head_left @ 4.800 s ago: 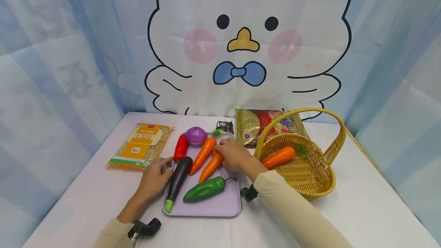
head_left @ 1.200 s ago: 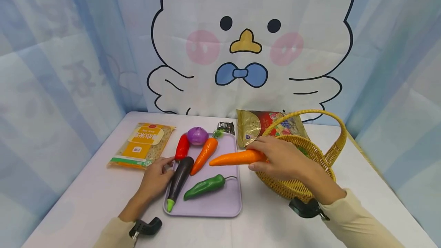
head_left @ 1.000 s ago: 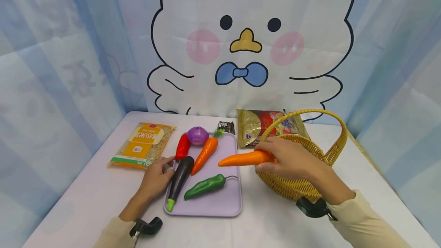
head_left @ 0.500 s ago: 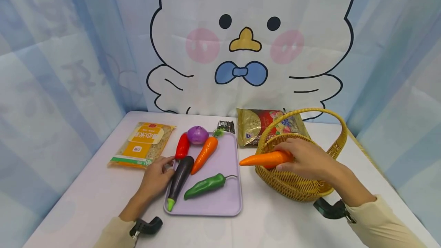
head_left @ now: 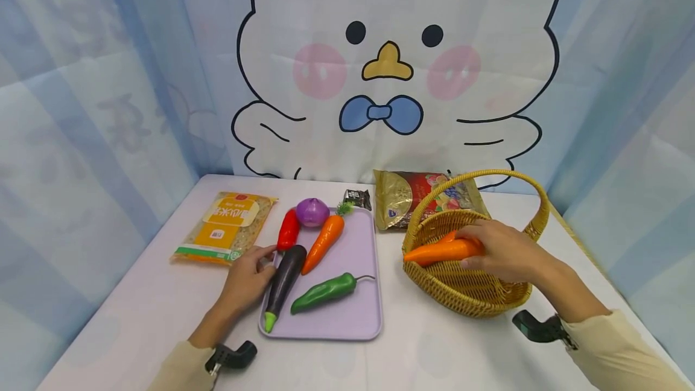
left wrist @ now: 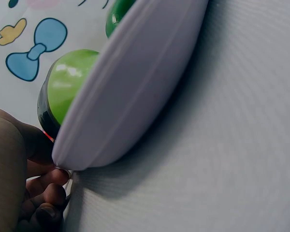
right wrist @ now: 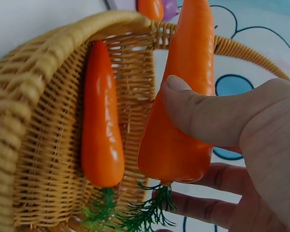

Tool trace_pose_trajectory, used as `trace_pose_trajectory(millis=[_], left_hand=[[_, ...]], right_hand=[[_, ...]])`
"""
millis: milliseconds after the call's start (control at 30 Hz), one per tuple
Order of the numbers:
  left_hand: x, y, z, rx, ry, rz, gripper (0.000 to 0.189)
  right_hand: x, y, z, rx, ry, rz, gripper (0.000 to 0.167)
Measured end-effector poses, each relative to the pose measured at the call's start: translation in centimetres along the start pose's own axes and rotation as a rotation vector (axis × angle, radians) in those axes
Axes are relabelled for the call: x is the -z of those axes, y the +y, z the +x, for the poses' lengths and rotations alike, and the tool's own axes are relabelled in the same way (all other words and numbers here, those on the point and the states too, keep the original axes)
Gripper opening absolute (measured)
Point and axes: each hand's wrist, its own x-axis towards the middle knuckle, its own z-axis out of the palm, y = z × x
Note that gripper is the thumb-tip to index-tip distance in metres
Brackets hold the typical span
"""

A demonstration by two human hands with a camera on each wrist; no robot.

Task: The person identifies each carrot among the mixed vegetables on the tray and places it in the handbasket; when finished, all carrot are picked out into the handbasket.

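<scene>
My right hand (head_left: pixel 505 252) holds an orange carrot (head_left: pixel 441 251) over the wicker basket (head_left: pixel 461 305), its tip toward the left rim. In the right wrist view, thumb and fingers grip this carrot (right wrist: pixel 186 111) near its leafy end, while a second carrot (right wrist: pixel 101 125) lies inside the basket. On the lilac tray (head_left: pixel 355 252) are another carrot (head_left: pixel 324 243), an eggplant (head_left: pixel 285 281), a green pepper (head_left: pixel 327 292), a red pepper (head_left: pixel 288 231) and a purple onion (head_left: pixel 312 212). My left hand (head_left: pixel 245 281) grips the tray's left edge, beside the eggplant; the left wrist view shows fingers curled at the rim (left wrist: pixel 72 162).
An orange-and-clear bag of grain (head_left: pixel 228 228) lies left of the tray. Behind it sit a small black packet (head_left: pixel 358 198) and a gold-and-red bag (head_left: pixel 396 204), the latter partly behind the basket. The basket's tall handle (head_left: pixel 478 174) arches overhead. A printed curtain encloses the table.
My right hand has lifted a carrot off the tray and carried it rightward, then lower over the basket. My left hand has stayed at the tray's edge.
</scene>
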Motion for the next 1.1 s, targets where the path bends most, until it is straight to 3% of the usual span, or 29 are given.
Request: trace_pose_trajectory(millis=[300,833,1100], left_hand=[[0.0,0.0,0.0,0.002,0.004,-0.001,0.046],[-0.1,-0.1,0.0,-0.005,0.007,-0.008,0.047],[-0.1,-0.1,0.1,0.001,0.004,-0.003,0.047]], right_hand=[[-0.2,2.2,0.0,-0.004,0.006,-0.021,0.045],[-0.7,3.2,0.6,-0.071,-0.034,-0.077,0.049],[-1.5,3.2,1.4,-0.053,-0.049,-0.102,0.044]])
